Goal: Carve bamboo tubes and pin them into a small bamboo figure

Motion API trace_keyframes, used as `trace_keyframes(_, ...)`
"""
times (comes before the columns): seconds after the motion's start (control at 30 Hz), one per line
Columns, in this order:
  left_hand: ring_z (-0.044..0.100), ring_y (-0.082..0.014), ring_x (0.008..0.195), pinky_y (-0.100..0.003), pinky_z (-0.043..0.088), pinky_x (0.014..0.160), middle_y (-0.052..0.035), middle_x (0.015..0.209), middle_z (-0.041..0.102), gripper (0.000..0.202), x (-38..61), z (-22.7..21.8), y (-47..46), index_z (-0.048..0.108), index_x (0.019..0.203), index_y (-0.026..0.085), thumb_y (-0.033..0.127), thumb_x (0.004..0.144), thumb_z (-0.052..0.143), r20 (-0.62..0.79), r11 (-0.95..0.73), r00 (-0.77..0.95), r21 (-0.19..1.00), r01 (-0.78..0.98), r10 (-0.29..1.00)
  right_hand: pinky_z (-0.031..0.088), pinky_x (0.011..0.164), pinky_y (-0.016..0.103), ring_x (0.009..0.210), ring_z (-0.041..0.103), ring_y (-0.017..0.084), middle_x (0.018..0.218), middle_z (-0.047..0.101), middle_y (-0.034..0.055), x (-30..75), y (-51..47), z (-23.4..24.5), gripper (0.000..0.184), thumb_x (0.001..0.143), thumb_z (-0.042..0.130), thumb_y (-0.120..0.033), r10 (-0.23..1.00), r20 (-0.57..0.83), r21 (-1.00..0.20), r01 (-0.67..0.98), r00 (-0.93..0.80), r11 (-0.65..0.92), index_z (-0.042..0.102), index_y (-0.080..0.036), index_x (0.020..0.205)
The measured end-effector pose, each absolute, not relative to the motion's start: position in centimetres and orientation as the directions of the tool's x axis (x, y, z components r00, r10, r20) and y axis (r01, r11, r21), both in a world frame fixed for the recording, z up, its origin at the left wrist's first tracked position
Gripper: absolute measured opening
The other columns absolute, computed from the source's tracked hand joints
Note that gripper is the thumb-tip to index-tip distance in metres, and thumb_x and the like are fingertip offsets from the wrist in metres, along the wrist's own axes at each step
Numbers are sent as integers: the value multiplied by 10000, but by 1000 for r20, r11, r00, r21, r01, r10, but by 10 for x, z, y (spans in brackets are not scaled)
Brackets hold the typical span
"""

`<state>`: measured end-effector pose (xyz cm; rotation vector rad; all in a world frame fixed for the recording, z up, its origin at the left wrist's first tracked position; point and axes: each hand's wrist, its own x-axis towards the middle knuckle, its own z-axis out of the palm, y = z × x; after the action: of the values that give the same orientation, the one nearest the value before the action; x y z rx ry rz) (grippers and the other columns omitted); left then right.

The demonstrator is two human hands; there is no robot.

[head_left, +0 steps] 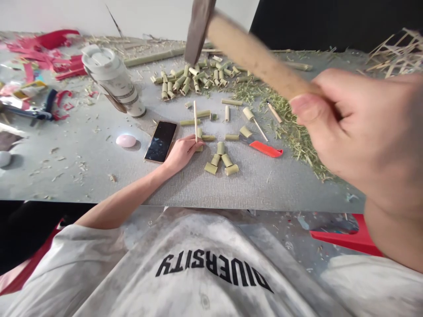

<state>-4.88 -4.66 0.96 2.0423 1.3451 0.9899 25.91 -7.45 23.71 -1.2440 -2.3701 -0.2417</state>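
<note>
My right hand (pixel 360 132) is raised close to the camera, closed round the wooden handle of a hammer (pixel 244 46) whose dark head points down over the table. My left hand (pixel 181 152) rests on the grey table (pixel 82 176) and pinches a thin wooden stick (pixel 195 119) upright on a short bamboo tube (pixel 199 135). Just right of that hand lie several short cut bamboo tubes (pixel 221 160).
A black phone (pixel 160 141) lies left of my left hand, with a pink oval pebble (pixel 126 141) beyond it. A white lidded cup (pixel 112 79) lies tilted at the back left. A pile of bamboo tubes (pixel 194 77), green shavings (pixel 291 127) and an orange-red knife (pixel 266 149) are nearby.
</note>
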Motion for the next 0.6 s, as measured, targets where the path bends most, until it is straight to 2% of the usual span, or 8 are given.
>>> trace_keyframes(0.1,790,-227,995,-354,618,901,-120,1164,824,345,-50,10,-44,846,1063,186,388,1123,573,278,-380,261,734,563,925,208,595,342,519,262,141,577,291,-55,261,-72,232,429,1107,535,-411,752,399,-42,809,-525,587,366,-253,746)
trace_keyframes(0.2,789,-237,1062,-355,614,958,-95,1223,815,221,-54,10,-42,846,1161,211,341,1007,756,252,-371,279,734,570,927,210,599,341,523,247,140,579,281,-60,263,-70,231,445,1107,560,-373,733,441,-55,799,-518,598,343,-250,738)
trace_keyframes(0.27,787,-239,1071,-357,614,974,-83,1239,809,277,-57,9,-42,842,1199,224,291,930,827,234,-362,286,734,575,929,211,609,349,533,243,143,595,281,-62,264,-70,233,474,1121,569,-377,719,476,-73,792,-507,607,329,-251,732)
trace_keyframes(0.4,784,-229,1060,-352,611,978,-71,1224,806,285,-59,9,-42,848,1190,230,243,908,808,219,-348,283,741,574,934,195,626,355,549,220,144,616,267,-59,262,-73,233,487,1118,562,-392,700,524,-92,785,-485,613,303,-251,731)
trace_keyframes(0.53,784,-222,1035,-353,603,974,-71,1195,810,236,-58,10,-42,861,1136,219,244,912,791,217,-333,264,754,566,940,215,599,346,524,300,160,585,355,-38,262,-72,229,332,1057,569,-417,770,359,-26,819,-527,573,500,-256,775)
trace_keyframes(0.6,785,-221,1023,-352,604,961,-72,1176,814,230,-58,9,-41,866,1126,216,250,909,796,218,-330,258,759,561,941,217,600,349,525,307,156,581,378,-34,262,-71,230,354,1064,574,-445,776,349,-31,821,-526,570,522,-253,771)
